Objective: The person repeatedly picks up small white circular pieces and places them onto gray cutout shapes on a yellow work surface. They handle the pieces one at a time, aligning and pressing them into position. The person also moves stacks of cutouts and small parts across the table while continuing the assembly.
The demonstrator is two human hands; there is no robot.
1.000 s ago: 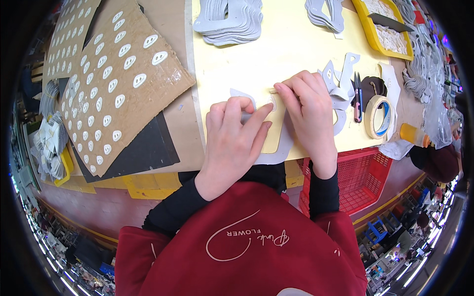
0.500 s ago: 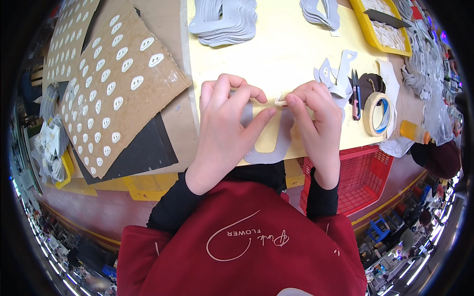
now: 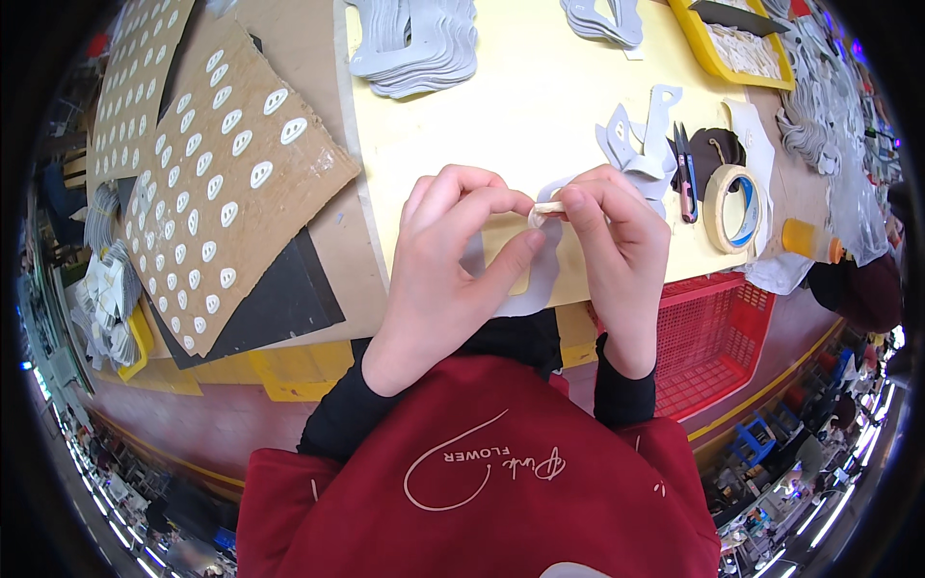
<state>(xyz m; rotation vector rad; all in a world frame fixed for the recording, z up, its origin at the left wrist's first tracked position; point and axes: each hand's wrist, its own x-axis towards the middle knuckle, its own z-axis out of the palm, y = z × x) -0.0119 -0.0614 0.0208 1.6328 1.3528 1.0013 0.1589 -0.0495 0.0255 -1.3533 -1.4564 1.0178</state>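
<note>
My right hand (image 3: 617,246) pinches a small cream-white piece (image 3: 549,207), narrow and partly hidden by the fingertips. Its left end has a paler curled part. My left hand (image 3: 458,246) is beside that end, thumb and forefinger curved towards it with a gap between their tips. Whether the forefinger touches the piece I cannot tell. Below both hands a flat light-grey cut-out piece (image 3: 544,275) with a large opening lies at the front edge of the pale yellow work surface (image 3: 525,106), mostly covered by the hands.
Cardboard (image 3: 251,207) with rows of white ovals lies left. Grey cut-out stacks (image 3: 414,63) sit at the back. Right are thread snips (image 3: 686,173), a tape roll (image 3: 732,209), grey scraps (image 3: 641,154), a yellow tray (image 3: 742,53) and an orange-capped bottle (image 3: 809,241). A red basket (image 3: 713,337) stands below the edge.
My left forefinger and thumb have come closer to the small cream-white piece, which shows more clearly in my right fingers. The whole view has shifted slightly.
</note>
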